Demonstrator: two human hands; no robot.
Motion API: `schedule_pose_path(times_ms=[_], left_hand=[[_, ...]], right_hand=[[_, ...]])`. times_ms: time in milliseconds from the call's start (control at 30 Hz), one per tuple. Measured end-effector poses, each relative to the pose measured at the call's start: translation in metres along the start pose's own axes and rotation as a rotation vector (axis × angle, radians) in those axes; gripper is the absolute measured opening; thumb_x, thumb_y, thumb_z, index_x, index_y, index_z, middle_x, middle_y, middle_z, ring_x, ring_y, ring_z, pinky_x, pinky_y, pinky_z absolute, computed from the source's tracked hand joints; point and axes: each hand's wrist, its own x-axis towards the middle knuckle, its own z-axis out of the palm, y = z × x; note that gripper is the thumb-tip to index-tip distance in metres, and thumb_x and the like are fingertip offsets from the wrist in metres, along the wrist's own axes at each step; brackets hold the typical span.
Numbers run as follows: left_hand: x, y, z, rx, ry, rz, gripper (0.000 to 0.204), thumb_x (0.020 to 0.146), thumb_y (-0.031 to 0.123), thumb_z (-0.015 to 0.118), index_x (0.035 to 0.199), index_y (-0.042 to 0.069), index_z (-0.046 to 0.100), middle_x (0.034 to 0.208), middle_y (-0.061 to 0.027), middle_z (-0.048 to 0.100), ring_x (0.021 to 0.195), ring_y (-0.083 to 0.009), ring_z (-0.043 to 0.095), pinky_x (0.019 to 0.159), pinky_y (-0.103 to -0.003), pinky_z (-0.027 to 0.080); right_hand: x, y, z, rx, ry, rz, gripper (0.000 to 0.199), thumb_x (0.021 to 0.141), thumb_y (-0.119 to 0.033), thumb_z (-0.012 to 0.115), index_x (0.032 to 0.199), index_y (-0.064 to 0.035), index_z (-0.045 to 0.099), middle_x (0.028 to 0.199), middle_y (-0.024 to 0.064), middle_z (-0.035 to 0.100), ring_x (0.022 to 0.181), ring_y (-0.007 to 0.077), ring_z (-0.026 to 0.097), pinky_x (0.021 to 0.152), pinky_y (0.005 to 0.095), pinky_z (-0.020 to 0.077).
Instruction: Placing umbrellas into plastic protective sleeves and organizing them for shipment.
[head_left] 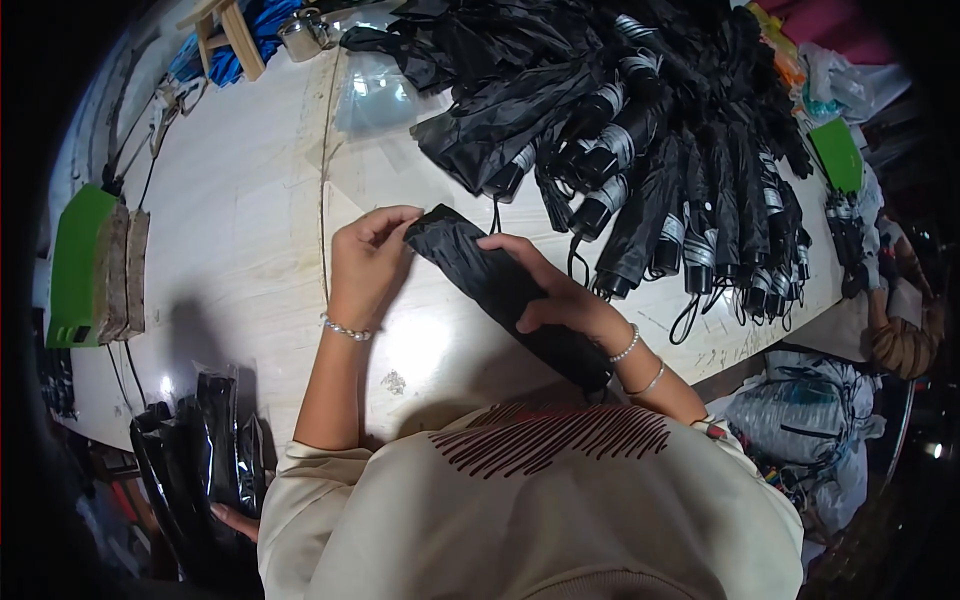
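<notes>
A folded black umbrella (465, 262) lies slantwise between my hands, its cloth wrapped into a long, slightly creased bundle. My left hand (372, 258) pinches the umbrella's upper left end between thumb and fingers. Farther down, my right hand (568, 302) is closed around its middle, with the thumb on the near side. The lower end reaches toward my chest. Past my right hand, a big pile of folded black umbrellas (640, 225) with silver shafts, black handles and wrist loops covers the back right of the table.
The pale table (220, 240) has a seam running across it. Clear plastic sleeves (375, 95) lie at the back, near a metal pot (302, 38). A green box (85, 265) stands left. Another person's hand (238, 522) touches plastic-wrapped black umbrellas (215, 440) at lower left. Plastic-wrapped bundles (795, 420) sit right.
</notes>
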Motion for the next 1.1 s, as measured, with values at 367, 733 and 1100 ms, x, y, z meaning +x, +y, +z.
schedule_pose_path(times_ms=[367, 733, 1100], left_hand=[[0.009, 0.014, -0.003, -0.202, 0.063, -0.053, 0.043, 0.085, 0.001, 0.067, 0.127, -0.003, 0.055, 0.097, -0.0151, 0.069, 0.083, -0.0104, 0.062, 0.074, -0.019, 0.047], [-0.009, 0.045, 0.018, -0.974, -0.116, -0.265, 0.063, 0.089, -0.003, 0.054, 0.144, -0.009, 0.024, 0.125, -0.0278, 0.055, 0.11, -0.0261, 0.06, 0.095, -0.032, 0.049], [-0.04, 0.055, 0.044, -0.677, -0.073, 0.045, 0.062, 0.085, -0.002, 0.063, 0.14, -0.004, 0.035, 0.116, -0.019, 0.062, 0.1, -0.0201, 0.063, 0.089, -0.025, 0.05]], right_hand=[[-0.002, -0.004, 0.008, -0.429, -0.02, -0.119, 0.083, 0.064, -0.01, 0.059, 0.144, -0.0097, 0.035, 0.135, 0.0109, 0.049, 0.115, 0.0288, 0.05, 0.102, 0.0365, 0.0359], [-0.013, -0.009, 0.018, -0.554, 0.066, -0.193, 0.085, 0.066, -0.004, 0.063, 0.144, -0.0098, 0.03, 0.124, 0.0134, 0.054, 0.098, 0.0267, 0.054, 0.089, 0.0356, 0.0402], [-0.005, -0.001, 0.023, -0.118, 0.183, -0.342, 0.092, 0.067, -0.002, 0.067, 0.145, -0.005, 0.019, 0.121, 0.0196, 0.055, 0.095, 0.029, 0.056, 0.089, 0.0334, 0.0399]])
